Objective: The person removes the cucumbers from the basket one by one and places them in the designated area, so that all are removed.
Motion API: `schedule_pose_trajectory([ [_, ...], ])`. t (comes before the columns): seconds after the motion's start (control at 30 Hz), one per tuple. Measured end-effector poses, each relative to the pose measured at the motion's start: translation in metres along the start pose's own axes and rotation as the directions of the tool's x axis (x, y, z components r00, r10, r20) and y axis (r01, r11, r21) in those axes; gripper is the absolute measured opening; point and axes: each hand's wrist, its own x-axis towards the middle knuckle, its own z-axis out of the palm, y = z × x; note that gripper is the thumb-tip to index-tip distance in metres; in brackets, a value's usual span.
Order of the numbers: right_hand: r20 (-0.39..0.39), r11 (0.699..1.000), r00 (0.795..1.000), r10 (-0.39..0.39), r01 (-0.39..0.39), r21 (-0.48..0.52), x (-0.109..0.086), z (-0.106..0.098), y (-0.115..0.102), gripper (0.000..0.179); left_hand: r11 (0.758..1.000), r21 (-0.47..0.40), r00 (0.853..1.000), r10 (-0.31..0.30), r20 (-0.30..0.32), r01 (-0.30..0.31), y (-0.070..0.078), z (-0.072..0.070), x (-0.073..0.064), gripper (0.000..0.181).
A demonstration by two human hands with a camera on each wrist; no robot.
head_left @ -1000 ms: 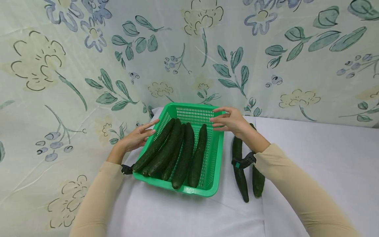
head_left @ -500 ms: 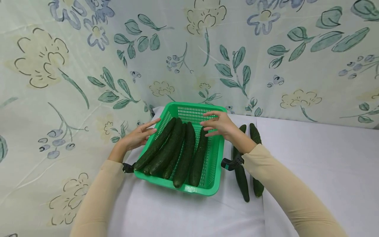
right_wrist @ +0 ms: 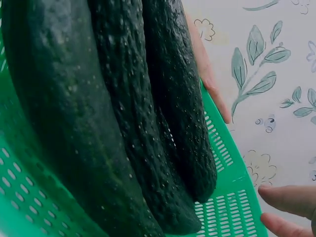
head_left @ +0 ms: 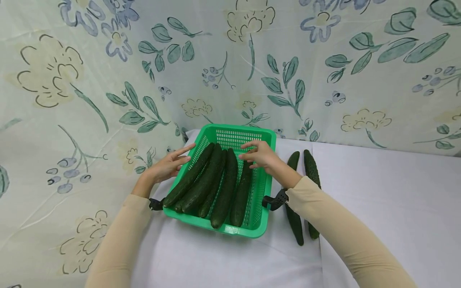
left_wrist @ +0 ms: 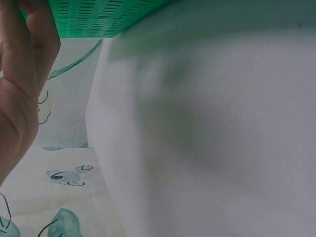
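A green plastic basket [head_left: 230, 230] holds several dark green cucumbers [head_left: 201, 186], lying side by side toward its left. My left hand [head_left: 166, 166] rests at the basket's left rim with fingers extended; in the left wrist view it is beside the slotted wall [left_wrist: 94, 17]. Over the right part of the basket is my right hand [head_left: 262, 155], fingers loosely bent and nothing between them. It overlaps the upper end of the rightmost cucumber [head_left: 242, 200]. In the right wrist view, its fingertips [right_wrist: 279, 197] are apart from the cucumbers [right_wrist: 138, 118], near the far rim.
Two more cucumbers lie on the white cloth right of the basket: one [head_left: 296, 224] partly under the right forearm, the other [head_left: 311, 170] farther right. A floral curtain [head_left: 245, 80] hangs close behind the basket and along the left. Black straps [head_left: 275, 200] circle both wrists.
My right hand has moved left from the basket's right rim to above the rightmost cucumber. The left hand stays at the left rim, and the cucumbers lie as before.
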Motion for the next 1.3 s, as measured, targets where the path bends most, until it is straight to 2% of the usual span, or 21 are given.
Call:
schedule_pose_trajectory([
  [0.2, -0.018, 0.996, 0.999, 0.029, -0.03, -0.078, 0.003, 0.004, 0.006, 0.045, 1.0, -0.019, 1.0, -0.004, -0.002, 0.004, -0.001, 0.0, -0.002, 0.056],
  [0.4, -0.018, 0.994, 0.995, 0.102, -0.103, -0.044, 0.006, 0.009, 0.009, 0.055, 1.0, -0.022, 1.0, -0.006, -0.005, 0.006, -0.002, 0.0, -0.002, 0.055],
  [0.7, 0.015, 0.981, 0.982, 0.189, -0.19, 0.031, 0.006, 0.019, 0.013, 0.055, 1.0, -0.025, 1.0, -0.007, -0.004, 0.007, -0.002, 0.001, -0.002, 0.056],
  [1.3, 0.085, 0.97, 0.967, 0.241, -0.244, 0.021, 0.007, 0.023, 0.018, 0.06, 0.999, -0.034, 1.0, -0.004, -0.004, 0.004, 0.0, 0.001, 0.0, 0.055],
])
